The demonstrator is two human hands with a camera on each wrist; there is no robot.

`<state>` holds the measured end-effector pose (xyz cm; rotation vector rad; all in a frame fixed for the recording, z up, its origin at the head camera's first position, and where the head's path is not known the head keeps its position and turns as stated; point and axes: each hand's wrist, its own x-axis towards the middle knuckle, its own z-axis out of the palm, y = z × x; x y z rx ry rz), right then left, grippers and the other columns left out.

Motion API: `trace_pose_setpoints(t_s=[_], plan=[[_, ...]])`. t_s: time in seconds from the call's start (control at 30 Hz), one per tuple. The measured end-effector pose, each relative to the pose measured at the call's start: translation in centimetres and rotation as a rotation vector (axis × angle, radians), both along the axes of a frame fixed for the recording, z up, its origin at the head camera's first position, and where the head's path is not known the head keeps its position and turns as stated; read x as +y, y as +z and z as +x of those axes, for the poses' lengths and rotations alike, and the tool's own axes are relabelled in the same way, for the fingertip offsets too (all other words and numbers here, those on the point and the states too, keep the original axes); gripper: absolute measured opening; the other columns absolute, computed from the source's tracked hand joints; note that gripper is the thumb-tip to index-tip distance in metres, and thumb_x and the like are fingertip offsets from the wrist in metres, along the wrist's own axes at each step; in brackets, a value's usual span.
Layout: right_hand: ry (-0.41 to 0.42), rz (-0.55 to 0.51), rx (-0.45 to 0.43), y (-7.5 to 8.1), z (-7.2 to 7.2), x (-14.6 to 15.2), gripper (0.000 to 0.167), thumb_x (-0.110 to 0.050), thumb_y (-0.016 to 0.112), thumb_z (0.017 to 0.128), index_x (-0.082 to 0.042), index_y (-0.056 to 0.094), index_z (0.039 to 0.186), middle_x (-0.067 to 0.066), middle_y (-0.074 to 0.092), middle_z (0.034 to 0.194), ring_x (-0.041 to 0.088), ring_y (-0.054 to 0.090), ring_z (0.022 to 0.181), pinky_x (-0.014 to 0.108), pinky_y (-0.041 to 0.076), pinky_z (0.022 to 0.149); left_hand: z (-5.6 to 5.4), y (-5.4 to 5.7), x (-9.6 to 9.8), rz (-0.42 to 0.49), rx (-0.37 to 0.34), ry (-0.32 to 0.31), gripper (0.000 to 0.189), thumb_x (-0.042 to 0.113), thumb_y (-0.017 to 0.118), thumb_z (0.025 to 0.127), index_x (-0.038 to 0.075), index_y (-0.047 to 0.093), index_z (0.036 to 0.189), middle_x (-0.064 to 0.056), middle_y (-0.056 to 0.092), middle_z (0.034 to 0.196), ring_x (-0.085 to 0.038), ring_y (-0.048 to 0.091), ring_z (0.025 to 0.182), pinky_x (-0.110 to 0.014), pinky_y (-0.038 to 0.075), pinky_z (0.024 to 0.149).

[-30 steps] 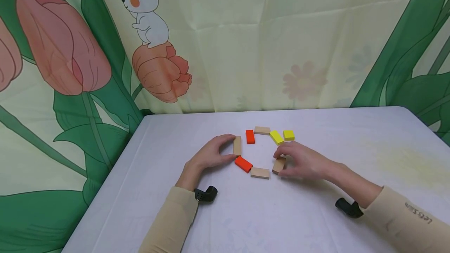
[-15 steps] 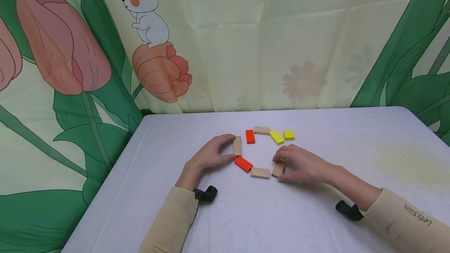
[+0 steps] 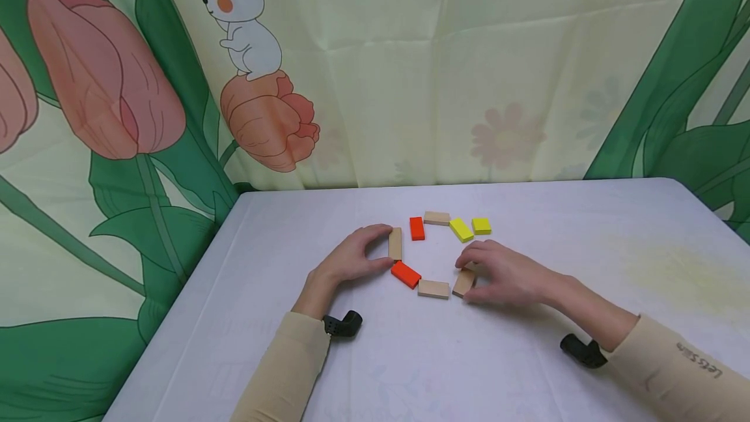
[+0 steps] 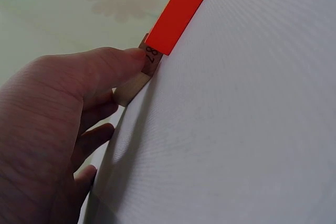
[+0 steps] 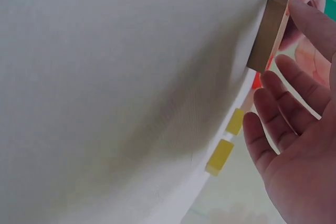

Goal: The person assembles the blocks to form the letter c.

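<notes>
My left hand (image 3: 350, 256) has its thumb and forefinger at the two ends of a light wooden block (image 3: 395, 243), pinching it on the table. In the left wrist view, dark writing marks the end face of that wooden block (image 4: 151, 59) beside the thumb. A red block (image 3: 405, 274) touches its near end, followed by another wooden block (image 3: 433, 288). My right hand (image 3: 506, 272) pinches a tilted wooden block (image 3: 465, 282) between thumb and fingertips, slightly apart from its neighbour. The right wrist view shows this wooden block (image 5: 266, 35) lying flat, its other fingers extended past it.
On the far side lie a red block (image 3: 417, 228), a wooden block (image 3: 437, 218) and two yellow blocks, one slanted (image 3: 461, 229) and one farther right (image 3: 482, 225). Together the blocks form a broken ring on the white-covered table (image 3: 375, 357). A printed curtain (image 3: 410, 83) hangs behind.
Over the first half second my right hand shifted its wooden block slightly toward me; since then it has stayed nearly still. My left hand and the other blocks have not moved.
</notes>
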<state>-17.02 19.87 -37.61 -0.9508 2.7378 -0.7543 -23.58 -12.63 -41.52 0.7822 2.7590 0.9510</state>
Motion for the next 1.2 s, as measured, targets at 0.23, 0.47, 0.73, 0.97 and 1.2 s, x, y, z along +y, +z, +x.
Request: trace_pose_setpoints(t_s=[0.23, 0.47, 0.73, 0.97, 1.2], plan=[[-0.006, 0.004, -0.084, 0.19, -0.61, 0.51, 0.041, -0.031, 0.082, 0.085, -0.014, 0.069, 0.120, -0.005, 0.062, 0.119, 0.023, 0.054, 0.114, 0.049, 0.048, 0.098, 0.00, 0.02, 0.02, 0.000, 0.004, 0.000, 0.065, 0.031, 0.074, 0.090, 0.014, 0.051, 0.148, -0.003, 0.050, 0.150, -0.023, 0.041, 0.140, -0.043, 0.032, 0.116], [0.006, 0.018, -0.091, -0.09, -0.69, 0.71, 0.035, -0.025, 0.080, 0.088, -0.015, 0.070, 0.120, -0.008, 0.063, 0.117, 0.021, 0.056, 0.112, 0.048, 0.049, 0.098, 0.01, 0.05, 0.04, 0.007, 0.005, -0.003, 0.064, 0.030, 0.074, 0.090, 0.014, 0.052, 0.148, -0.004, 0.050, 0.149, -0.023, 0.041, 0.140, -0.043, 0.032, 0.116], [-0.003, 0.013, -0.052, -0.07, -0.22, 0.70, 0.031, -0.022, 0.080, 0.087, -0.013, 0.070, 0.115, -0.009, 0.064, 0.112, 0.018, 0.058, 0.106, 0.044, 0.051, 0.094, 0.05, 0.05, 0.10, -0.009, -0.001, 0.008, 0.065, 0.032, 0.074, 0.090, 0.015, 0.051, 0.148, -0.003, 0.049, 0.150, -0.022, 0.040, 0.141, -0.042, 0.032, 0.116], [-0.030, 0.020, -0.047, -0.10, -0.01, 0.61, 0.030, -0.021, 0.081, 0.086, -0.013, 0.070, 0.113, -0.011, 0.064, 0.106, 0.016, 0.058, 0.102, 0.043, 0.051, 0.093, 0.02, 0.03, 0.06, 0.005, -0.006, 0.008, 0.064, 0.030, 0.074, 0.089, 0.015, 0.052, 0.148, -0.003, 0.050, 0.150, -0.022, 0.040, 0.141, -0.042, 0.032, 0.116], [-0.031, 0.007, -0.021, -0.15, 0.23, 0.64, 0.029, -0.020, 0.081, 0.086, -0.013, 0.070, 0.111, -0.012, 0.063, 0.104, 0.015, 0.057, 0.100, 0.041, 0.051, 0.091, -0.09, -0.04, -0.02, -0.004, -0.004, 0.007, 0.065, 0.030, 0.074, 0.090, 0.014, 0.051, 0.149, -0.003, 0.049, 0.150, -0.023, 0.040, 0.141, -0.042, 0.032, 0.116]])
